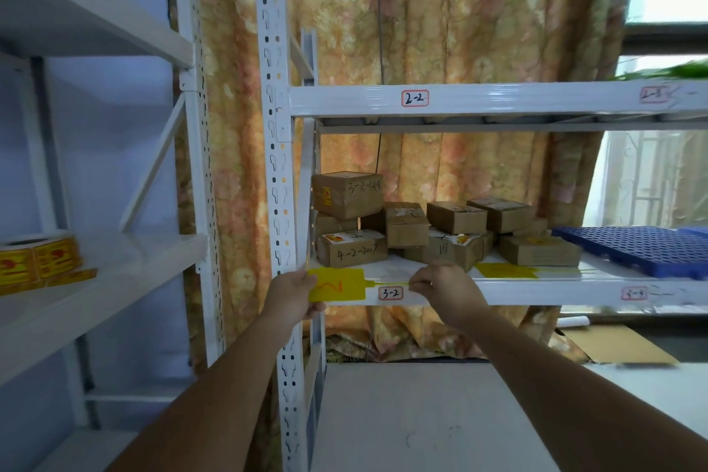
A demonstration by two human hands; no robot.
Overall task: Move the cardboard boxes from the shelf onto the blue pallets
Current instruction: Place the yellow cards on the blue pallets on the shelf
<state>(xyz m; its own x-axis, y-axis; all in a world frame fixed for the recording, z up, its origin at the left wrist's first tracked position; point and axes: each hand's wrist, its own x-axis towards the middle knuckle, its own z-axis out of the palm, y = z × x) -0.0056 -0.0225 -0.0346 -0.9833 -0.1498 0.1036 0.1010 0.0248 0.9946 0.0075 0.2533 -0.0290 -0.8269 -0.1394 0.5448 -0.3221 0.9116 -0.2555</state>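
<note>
Both hands hold one yellow tag [337, 289] at the front rail of the shelf [536, 293]: the left hand [297, 289] has its grip closed on the tag's left edge, and the right hand [440, 285] pinches the thin strip running off the tag's right end, fingers curled. Neither holds a box yet. Beyond them, at about 12 o'clock from the right hand and 1 o'clock from the left, the cardboard boxes [406, 228] sit piled on that same shelf, their long sides mostly running left to right. I judge the right hand nearer the pile. Farther off, at 3 o'clock, a blue pallet [636, 247] lies on the shelf, just beside the rightmost box.
</note>
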